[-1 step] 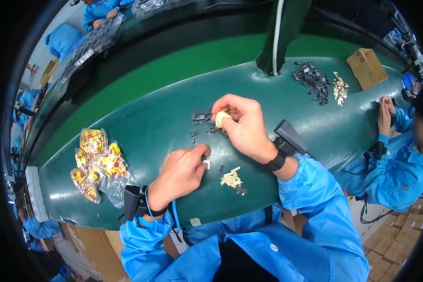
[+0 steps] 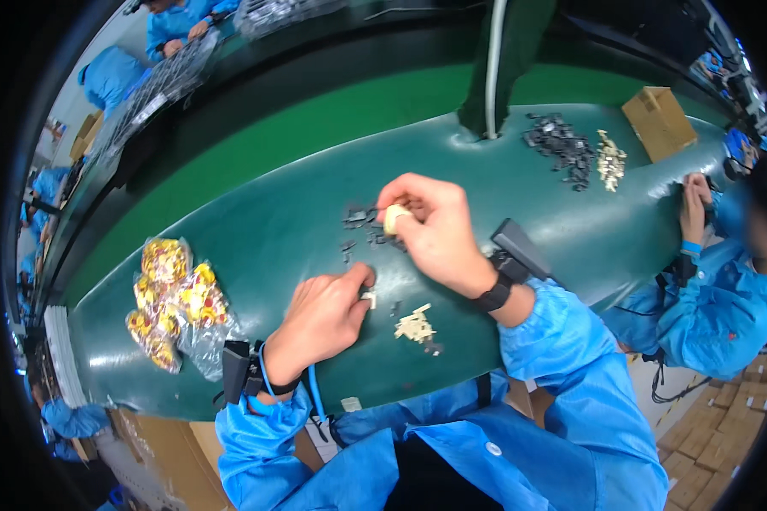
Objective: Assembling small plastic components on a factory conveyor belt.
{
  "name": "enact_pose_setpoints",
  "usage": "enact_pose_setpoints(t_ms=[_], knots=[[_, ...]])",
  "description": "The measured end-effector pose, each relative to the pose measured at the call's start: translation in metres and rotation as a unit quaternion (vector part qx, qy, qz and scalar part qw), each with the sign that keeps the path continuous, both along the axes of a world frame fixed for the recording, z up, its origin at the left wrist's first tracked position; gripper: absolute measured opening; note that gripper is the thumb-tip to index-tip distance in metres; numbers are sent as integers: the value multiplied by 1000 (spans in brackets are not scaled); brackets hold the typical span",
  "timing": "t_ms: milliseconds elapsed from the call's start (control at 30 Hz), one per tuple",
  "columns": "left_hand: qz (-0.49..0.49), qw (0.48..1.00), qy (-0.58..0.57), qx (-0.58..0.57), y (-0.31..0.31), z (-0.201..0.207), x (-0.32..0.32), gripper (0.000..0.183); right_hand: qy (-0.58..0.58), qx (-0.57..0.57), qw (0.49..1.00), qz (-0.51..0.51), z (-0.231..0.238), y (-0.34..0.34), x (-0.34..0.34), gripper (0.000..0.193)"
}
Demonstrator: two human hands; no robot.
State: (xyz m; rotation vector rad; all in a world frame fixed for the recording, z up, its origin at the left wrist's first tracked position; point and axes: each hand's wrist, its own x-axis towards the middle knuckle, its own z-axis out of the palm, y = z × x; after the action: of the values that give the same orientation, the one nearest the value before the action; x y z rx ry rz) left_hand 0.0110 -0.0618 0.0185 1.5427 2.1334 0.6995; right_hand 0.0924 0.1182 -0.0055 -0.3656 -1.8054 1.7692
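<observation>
Over the middle of the green work surface (image 2: 256,247), my right hand (image 2: 439,230) is closed in a pinch, with a pale yellow rounded thing (image 2: 395,218) at its thumb tip. Whether this is held or worn on a finger, I cannot tell. Below those fingers lie scattered small dark grey plastic pieces (image 2: 360,219), partly hidden by the hand. To the left and nearer, my left hand (image 2: 325,317) is curled low, with a small cream piece (image 2: 370,298) between thumb and forefinger. A little pile of cream strips (image 2: 414,324) lies to its right, with a few dark bits beside it.
Clear bags of yellow and red pieces (image 2: 179,298) lie at the left. Toward the far right are heaps of dark pieces (image 2: 562,149) and cream pieces (image 2: 610,162), near an open cardboard box (image 2: 659,123). A post (image 2: 493,77) rises at the back; a co-worker's hands (image 2: 696,204) are at right.
</observation>
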Motion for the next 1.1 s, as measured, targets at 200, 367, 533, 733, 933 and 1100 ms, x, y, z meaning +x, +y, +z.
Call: enact_pose_setpoints(t_ms=[200,367,533,733,933,1100], knots=[[-20,998,12,-53,-14,2,2,21,30,6,1000,-4,-13,-10,-6,7],[-16,999,-22,-20,-11,5,4,16,-2,40,999,18,1,-5,3,9],[-14,1000,-17,-1,-8,-4,-5,10,-15,41,998,41,-10,0,-5,15],[-50,999,-3,7,-14,-11,-7,15,-53,-28,995,82,-12,-10,-1,16],[-41,999,-8,-15,-13,-10,-3,26,-54,-17,996,64,-6,-6,2,15],[-60,998,-16,-1,-14,-19,2,19,-102,-27,991,84,-5,-11,1,15]])
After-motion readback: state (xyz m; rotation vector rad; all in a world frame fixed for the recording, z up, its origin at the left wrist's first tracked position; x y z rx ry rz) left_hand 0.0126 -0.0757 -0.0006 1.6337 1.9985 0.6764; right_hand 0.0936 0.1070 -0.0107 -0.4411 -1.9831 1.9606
